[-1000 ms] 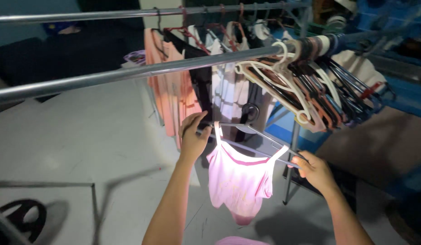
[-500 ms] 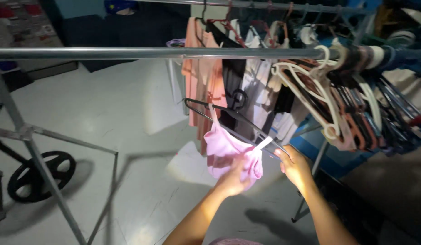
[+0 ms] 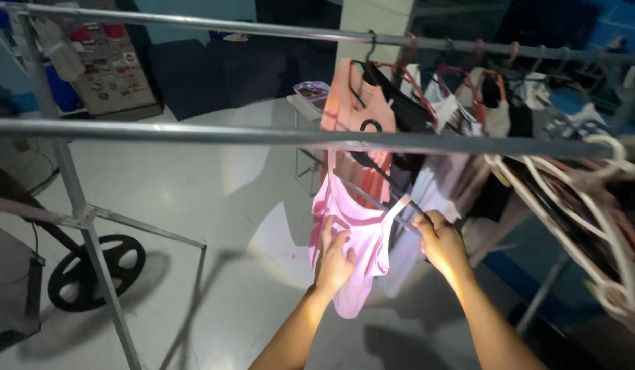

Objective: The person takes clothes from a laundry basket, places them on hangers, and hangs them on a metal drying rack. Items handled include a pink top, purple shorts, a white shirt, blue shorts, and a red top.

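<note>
**Two hands on a small pink top at the drying rack**

While the near steel rail (image 3: 194, 133) crosses the view from left to right, both hands work just below it on a small pink strappy top (image 3: 352, 233) that hangs from a dark hanger (image 3: 376, 185). The hanger's hook sits at the rail, though whether it rests over the rail or just in front of it cannot be told; its arms slope down to the right.

The left hand (image 3: 333, 257) lies flat against the front of the pink top, fingers spread and loosely curved, pressing the cloth rather than gripping it. The right hand (image 3: 441, 240) is closed in a fist around the lower right end of the hanger, where the top's white-edged strap meets it; its fingertips are hidden from view.

Behind the pink top, a peach garment (image 3: 352, 103) and several dark and pale clothes hang from a far rail (image 3: 194, 24). To the right, a bunch of bare cream and reddish hangers (image 3: 571, 199) hangs on the near rail. At lower left, a black wheel (image 3: 95, 270) stands on the pale floor (image 3: 194, 205) beside the rack's upright leg (image 3: 91, 253).
</note>
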